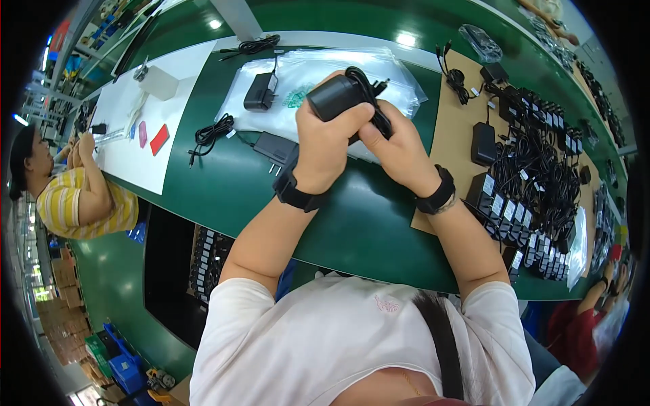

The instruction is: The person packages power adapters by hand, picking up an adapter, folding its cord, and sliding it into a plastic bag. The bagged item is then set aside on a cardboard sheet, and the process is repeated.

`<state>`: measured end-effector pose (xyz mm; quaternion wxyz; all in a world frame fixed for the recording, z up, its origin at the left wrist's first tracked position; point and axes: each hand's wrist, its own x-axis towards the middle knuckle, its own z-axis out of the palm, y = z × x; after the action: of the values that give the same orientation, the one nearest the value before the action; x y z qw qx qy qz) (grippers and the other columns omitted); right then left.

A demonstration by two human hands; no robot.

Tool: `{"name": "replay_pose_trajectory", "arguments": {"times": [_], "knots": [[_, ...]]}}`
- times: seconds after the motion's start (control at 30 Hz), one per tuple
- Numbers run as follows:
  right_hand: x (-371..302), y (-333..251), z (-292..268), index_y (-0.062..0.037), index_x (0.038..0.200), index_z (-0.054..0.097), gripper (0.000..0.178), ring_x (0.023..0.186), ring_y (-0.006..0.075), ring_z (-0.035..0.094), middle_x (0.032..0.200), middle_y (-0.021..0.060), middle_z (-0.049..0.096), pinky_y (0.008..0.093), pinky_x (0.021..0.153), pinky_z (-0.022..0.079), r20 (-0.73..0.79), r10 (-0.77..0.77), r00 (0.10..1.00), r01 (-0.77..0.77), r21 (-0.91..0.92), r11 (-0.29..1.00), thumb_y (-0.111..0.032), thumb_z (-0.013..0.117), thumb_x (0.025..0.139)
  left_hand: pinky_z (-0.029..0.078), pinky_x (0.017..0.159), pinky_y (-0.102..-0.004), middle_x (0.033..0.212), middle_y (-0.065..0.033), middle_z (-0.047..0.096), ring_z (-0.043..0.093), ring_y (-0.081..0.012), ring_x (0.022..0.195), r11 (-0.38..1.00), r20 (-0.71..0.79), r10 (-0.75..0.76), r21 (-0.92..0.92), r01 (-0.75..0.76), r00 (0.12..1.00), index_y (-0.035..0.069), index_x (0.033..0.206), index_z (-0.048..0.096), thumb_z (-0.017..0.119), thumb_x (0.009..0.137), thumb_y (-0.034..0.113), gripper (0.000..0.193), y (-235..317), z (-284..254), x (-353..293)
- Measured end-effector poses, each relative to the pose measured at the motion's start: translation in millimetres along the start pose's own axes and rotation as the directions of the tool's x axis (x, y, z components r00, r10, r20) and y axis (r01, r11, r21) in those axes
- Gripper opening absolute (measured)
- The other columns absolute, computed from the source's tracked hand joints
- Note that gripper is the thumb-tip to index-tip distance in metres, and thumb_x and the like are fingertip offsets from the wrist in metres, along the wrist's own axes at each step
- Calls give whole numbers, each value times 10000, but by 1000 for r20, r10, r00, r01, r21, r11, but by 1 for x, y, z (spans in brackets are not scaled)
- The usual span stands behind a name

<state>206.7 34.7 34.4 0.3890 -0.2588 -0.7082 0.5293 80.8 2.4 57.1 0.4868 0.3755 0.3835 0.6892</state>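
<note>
Over the near edge of the bag stack, my left hand (321, 139) is wrapped round the body of a black power adapter (332, 98). The adapter's bundled black cable (379, 123) is gripped by my right hand (401, 150), thumb against it, close beside the left thumb. Beneath lies a stack of clear plastic bags (338, 61). A second black adapter (260, 91) rests on the bags' left part. Another adapter (276, 146), prongs showing, lies by my left wrist. Its coiled cable (213, 134) is on the green table (203, 169) further left.
At right, a cardboard sheet (433, 159) bears a heap of black adapters and cables (535, 169). A white bottle (159, 81) and a red flat piece (160, 139) are on a white sheet at left. One co-worker (88, 196) sits at left; another's red sleeve (572, 331) shows at right.
</note>
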Motion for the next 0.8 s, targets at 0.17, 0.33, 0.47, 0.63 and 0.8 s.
{"name": "replay_pose_trajectory", "arguments": {"times": [0.17,0.33,0.47,0.63,0.8], "knots": [[-2,-12,1,29,1098,505,397,763,81,483,886,32,562,220,663,406,-137,-85,987,83,-22,996,-243,617,831,444,740,-242,918,-18,550,532,-115,833,963,55,8,-271,7,998,27,1083,507,682,733,85,395,-3,9,2],[3,-49,-34,20,1021,539,338,722,103,518,863,46,587,221,644,415,-393,-82,916,86,-7,996,-255,610,837,382,866,-308,1153,-101,500,482,-191,1033,988,188,93,101,-114,978,43,1222,447,680,748,355,614,2,-10,26],[8,-75,-72,18,930,549,270,675,137,554,821,72,600,234,620,448,-650,-241,721,479,216,851,-238,591,854,470,754,-396,983,-189,511,506,-330,924,-31,322,234,946,-324,917,-29,1024,552,722,648,345,557,-39,-17,27],[-3,-83,-84,33,924,568,262,685,165,563,827,87,603,268,669,475,-696,-355,624,580,108,808,-220,589,855,505,646,-384,916,-186,511,511,-336,887,-265,102,104,962,-71,989,-35,856,572,719,651,350,460,-52,-24,18],[-5,-86,-92,32,913,576,264,684,164,562,817,84,605,269,672,473,-667,-395,632,615,122,779,-223,600,848,473,592,-399,680,-126,576,565,-315,728,-407,406,99,850,-335,909,-9,718,573,600,782,279,296,-69,-56,24]]}}
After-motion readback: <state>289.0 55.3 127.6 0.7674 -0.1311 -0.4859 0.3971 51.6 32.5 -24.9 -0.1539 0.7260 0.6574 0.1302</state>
